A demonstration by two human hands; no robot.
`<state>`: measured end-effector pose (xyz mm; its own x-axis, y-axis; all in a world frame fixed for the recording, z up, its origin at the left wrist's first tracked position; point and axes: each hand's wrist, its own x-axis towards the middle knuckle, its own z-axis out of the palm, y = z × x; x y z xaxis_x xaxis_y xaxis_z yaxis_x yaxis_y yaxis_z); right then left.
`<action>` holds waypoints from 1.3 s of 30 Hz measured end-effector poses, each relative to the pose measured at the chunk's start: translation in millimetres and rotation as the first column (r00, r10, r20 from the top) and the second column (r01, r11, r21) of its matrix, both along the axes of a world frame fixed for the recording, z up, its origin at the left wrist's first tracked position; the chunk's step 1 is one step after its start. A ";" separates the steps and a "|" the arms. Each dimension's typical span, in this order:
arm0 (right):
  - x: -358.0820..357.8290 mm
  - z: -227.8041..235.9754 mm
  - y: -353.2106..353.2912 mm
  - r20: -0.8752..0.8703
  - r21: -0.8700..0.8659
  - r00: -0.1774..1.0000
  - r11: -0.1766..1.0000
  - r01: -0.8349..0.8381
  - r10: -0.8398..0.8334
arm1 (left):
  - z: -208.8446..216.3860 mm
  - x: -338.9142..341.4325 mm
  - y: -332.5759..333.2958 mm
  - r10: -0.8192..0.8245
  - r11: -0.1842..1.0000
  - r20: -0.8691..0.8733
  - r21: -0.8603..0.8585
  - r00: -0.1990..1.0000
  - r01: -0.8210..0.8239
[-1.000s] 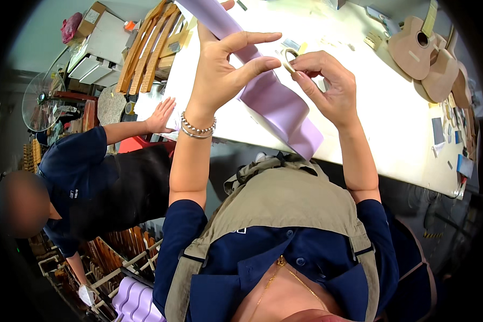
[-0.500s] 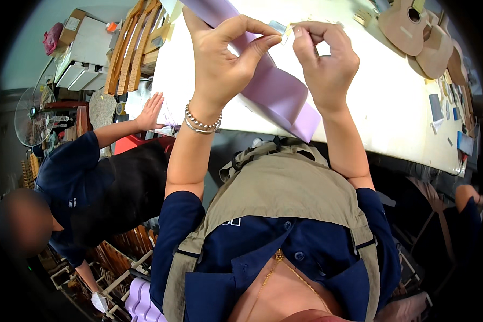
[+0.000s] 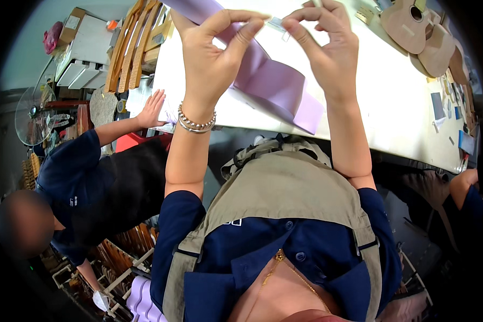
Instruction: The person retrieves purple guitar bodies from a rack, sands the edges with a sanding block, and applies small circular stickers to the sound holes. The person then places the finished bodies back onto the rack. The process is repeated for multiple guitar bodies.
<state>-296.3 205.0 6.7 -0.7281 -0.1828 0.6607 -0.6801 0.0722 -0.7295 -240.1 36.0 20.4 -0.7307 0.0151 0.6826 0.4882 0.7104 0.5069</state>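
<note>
Over the white table both my hands are raised, now apart. My left hand pinches thumb and forefinger together; whatever lies between the tips is too small and blurred to name. With thumb against bent fingers, my right hand is also closed, and a tiny pale scrap shows by its thumb tip. A small grey piece lies between the hands. Beneath and between my wrists runs a curved lavender support, smooth and bent into a wave, its end at the table's near edge.
Unfinished small guitar bodies lie at the far right, near several small sanding pieces. Wooden necks lean at the left. A co-worker's hand rests on the table's left corner. Another person's arm shows at the right.
My hands have drawn apart: the left moved left and slightly up, the right hand's fingers rose. Before, their fingertips nearly met around a small pale piece.
</note>
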 end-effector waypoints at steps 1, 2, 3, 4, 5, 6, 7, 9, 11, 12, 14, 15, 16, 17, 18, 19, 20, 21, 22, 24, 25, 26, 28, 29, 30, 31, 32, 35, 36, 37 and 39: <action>-3.1 -7.8 0.0 -0.044 -0.026 0.999 1.000 0.002 -0.003 | 3.1 2.8 0.0 0.039 0.998 0.002 -0.039 0.999 -0.039; -7.7 -17.1 0.8 -0.085 -0.046 0.996 0.999 0.010 -0.014 | 7.1 2.7 3.8 0.077 0.997 0.022 -0.031 0.997 -0.076; -11.6 -26.6 6.4 -0.063 -0.049 0.997 0.998 -0.038 0.034 | 6.2 0.7 2.2 0.046 0.999 0.044 0.024 0.998 -0.047; -7.7 -27.9 10.0 -0.001 0.100 0.994 0.989 -0.110 0.110 | 6.3 0.8 1.5 0.020 0.997 0.065 0.074 0.998 -0.025; -0.4 -27.8 12.9 0.070 0.241 0.982 0.952 -0.187 0.176 | 5.9 1.3 1.9 -0.001 0.990 0.099 0.143 0.995 -0.014; 10.3 -25.8 12.4 0.162 0.308 0.960 0.913 -0.269 0.228 | 6.1 1.3 3.9 -0.024 0.978 0.131 0.211 0.991 -0.004; 18.0 -22.8 8.3 0.200 0.339 0.943 0.884 -0.320 0.265 | 4.8 0.4 4.4 -0.022 0.976 0.123 0.216 0.992 -0.005; 33.2 -21.3 -1.6 0.147 0.399 0.956 0.869 -0.293 0.255 | 1.5 -0.5 4.9 -0.017 0.974 0.112 0.225 0.994 -0.008; 40.6 -18.9 -8.4 0.087 0.471 0.982 0.862 -0.187 0.165 | 4.9 -2.6 5.8 0.078 0.997 -0.002 0.011 0.997 -0.078; 42.5 -18.3 -10.9 0.054 0.503 0.991 0.854 -0.132 0.122 | 5.3 -3.4 6.5 0.097 0.994 -0.039 -0.042 0.995 -0.098; 44.4 -19.4 -14.7 0.054 0.520 0.995 0.848 -0.100 0.084 | 3.6 -4.3 9.3 0.044 0.998 -0.001 0.055 0.999 -0.044; 45.0 -20.5 -15.9 0.053 0.529 0.996 0.845 -0.084 0.066 | 3.8 -4.3 9.3 0.048 0.998 -0.010 0.036 0.999 -0.048; 44.9 -21.7 -16.8 0.027 0.530 0.998 0.846 -0.062 0.056 | 4.7 -4.5 9.4 0.052 0.998 -0.019 0.017 0.998 -0.052; 44.4 -23.2 -17.6 0.001 0.531 0.999 0.846 -0.039 0.046 | 4.9 -4.5 9.5 0.056 0.998 -0.029 -0.001 0.998 -0.056; 43.7 -24.1 -18.3 -0.024 0.532 0.999 0.847 -0.017 0.035 | 3.4 -5.5 9.6 0.049 0.999 -0.051 0.006 0.997 -0.049; 43.4 -24.3 -19.2 -0.028 0.550 0.999 0.835 0.000 0.019 | 1.4 -7.2 9.4 0.043 0.999 -0.074 0.011 0.996 -0.042; 42.9 -23.9 -20.0 -0.031 0.567 1.000 0.823 0.016 0.002 | 0.1 -8.0 9.5 0.036 0.999 -0.096 0.016 0.995 -0.035; 41.9 -23.3 -20.6 -0.035 0.585 0.999 0.810 0.032 -0.014 | -0.2 -7.3 10.0 0.047 0.999 -0.086 0.020 0.995 -0.046; 40.1 -21.4 -21.6 -0.050 0.606 0.998 0.793 0.070 -0.050 | 0.5 -5.8 10.2 0.057 0.998 -0.075 0.018 0.996 -0.056; 34.3 -17.8 -23.6 -0.081 0.644 0.990 0.751 0.143 -0.119 | 0.9 -5.0 7.3 0.011 0.995 0.016 0.096 1.000 -0.013; 30.4 -18.8 -23.3 -0.052 0.618 0.988 0.772 0.148 -0.148 | 0.3 -6.5 1.7 -0.049 0.984 0.087 0.177 0.995 0.033; 25.2 -20.5 -20.1 -0.021 0.592 0.984 0.791 0.154 -0.175 | -0.9 -7.7 -2.1 -0.036 0.985 0.084 0.171 0.996 0.021; 13.1 -29.6 -4.9 -0.038 0.546 0.973 0.811 0.210 -0.227 | -4.9 -10.2 -8.2 0.057 0.995 0.005 0.078 0.998 -0.057; 5.3 -41.8 8.4 0.216 0.325 0.969 0.945 0.043 -0.119 | -8.9 -11.3 -12.3 0.132 0.991 -0.081 -0.004 0.988 -0.132; -2.0 -57.9 22.8 0.293 0.205 0.949 0.977 0.054 -0.113 | -11.3 -14.3 -25.6 0.055 0.998 -0.063 -0.014 0.997 -0.056; -7.6 -75.6 40.6 0.317 0.223 0.928 0.966 0.128 -0.196 | -15.5 -18.0 -29.7 0.065 0.996 -0.118 0.070 0.991 -0.057; -13.0 -100.3 63.5 0.295 0.260 0.922 0.950 0.174 -0.249 | -20.3 -22.1 -32.1 0.077 0.987 -0.175 0.154 0.982 -0.050; -18.1 -174.1 130.9 0.194 0.699 0.736 0.618 0.361 -0.649 | -29.8 -20.5 -47.7 0.140 0.955 -0.181 0.285 0.974 -0.084; -22.6 -203.6 155.8 0.115 0.810 0.692 0.470 0.350 -0.712 | -32.5 -17.5 -49.5 0.012 0.890 -0.115 0.454 0.993 0.042; -24.8 -229.3 179.6 0.067 0.861 0.697 0.394 0.321 -0.714 | -34.5 -14.6 -51.5 -0.129 0.775 -0.072 0.615 0.989 0.145; -22.2 -251.1 199.2 0.063 0.905 0.689 0.333 0.266 -0.722 | -42.5 -9.7 -56.4 -0.272 0.643 0.021 0.748 0.962 0.165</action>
